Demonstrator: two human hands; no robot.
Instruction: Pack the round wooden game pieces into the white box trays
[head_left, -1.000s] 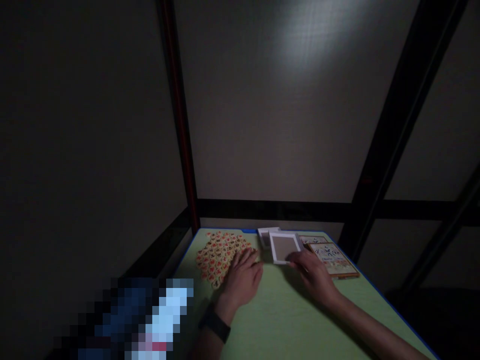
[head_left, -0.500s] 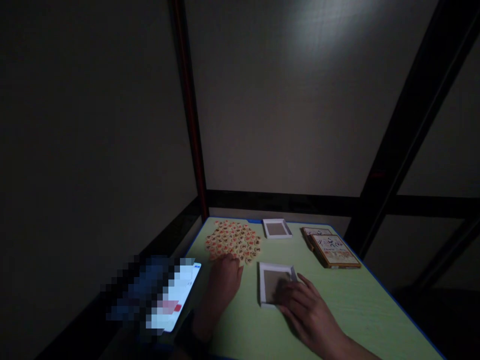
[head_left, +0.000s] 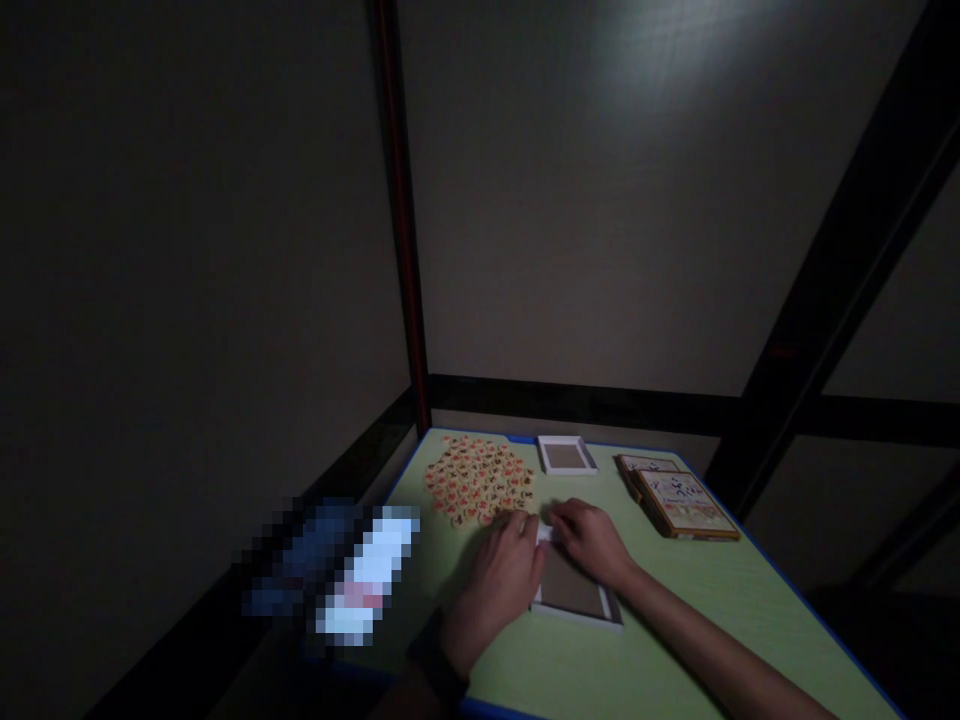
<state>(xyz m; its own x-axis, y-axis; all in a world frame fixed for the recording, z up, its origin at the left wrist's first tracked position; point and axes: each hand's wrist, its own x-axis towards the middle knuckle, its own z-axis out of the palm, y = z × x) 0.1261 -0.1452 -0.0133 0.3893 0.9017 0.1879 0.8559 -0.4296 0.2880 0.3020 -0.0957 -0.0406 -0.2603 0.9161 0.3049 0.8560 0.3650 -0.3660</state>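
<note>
Left hand (head_left: 507, 565) has joined right hand (head_left: 592, 537) at the shallow, white-rimmed tray (head_left: 570, 590); both curled, grip unclear.

Two printed boxes (head_left: 688, 505), the nearer partly hiding the other, lie at two o'clock on a green, blue-edged desk (head_left: 765, 600); a pixelated bright patch (head_left: 371, 575) glows at nine, a dark-framed wall panel (head_left: 585, 250) rising at twelve.
</note>
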